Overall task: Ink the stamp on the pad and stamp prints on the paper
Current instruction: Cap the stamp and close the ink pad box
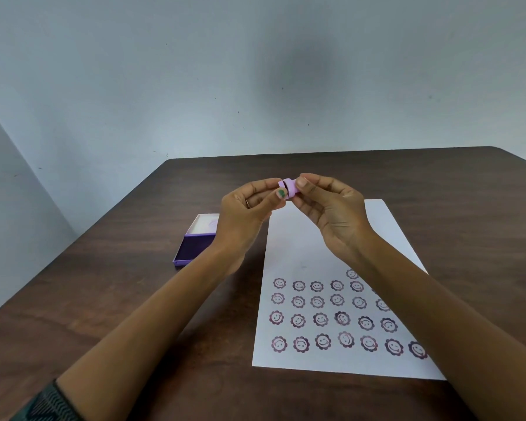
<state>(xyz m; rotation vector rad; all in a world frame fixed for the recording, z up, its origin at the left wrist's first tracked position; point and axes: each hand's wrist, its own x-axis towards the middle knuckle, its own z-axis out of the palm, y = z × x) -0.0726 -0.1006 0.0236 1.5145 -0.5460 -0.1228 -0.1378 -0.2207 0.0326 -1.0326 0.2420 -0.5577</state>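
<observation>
A small lilac stamp [289, 187] is held up in the air between both hands, above the far end of the paper. My left hand [245, 214] pinches its left end with thumb and fingers; the thumbnail carries a green mark. My right hand [331, 209] grips its right end. A narrow dark gap shows between the stamp's two parts. The white paper [301, 238] lies on the table below, with several rows of purple smiling-flower prints [321, 319] on its near half. The purple ink pad [192, 249] sits open to the left of the paper, partly hidden by my left wrist.
The dark brown wooden table [119, 299] carries everything. Its far edge meets a pale blue-grey wall, and the left edge runs diagonally beside another wall. The ink pad's pale lid [202, 224] lies flat behind the pad. A dark patterned sleeve shows at the bottom left.
</observation>
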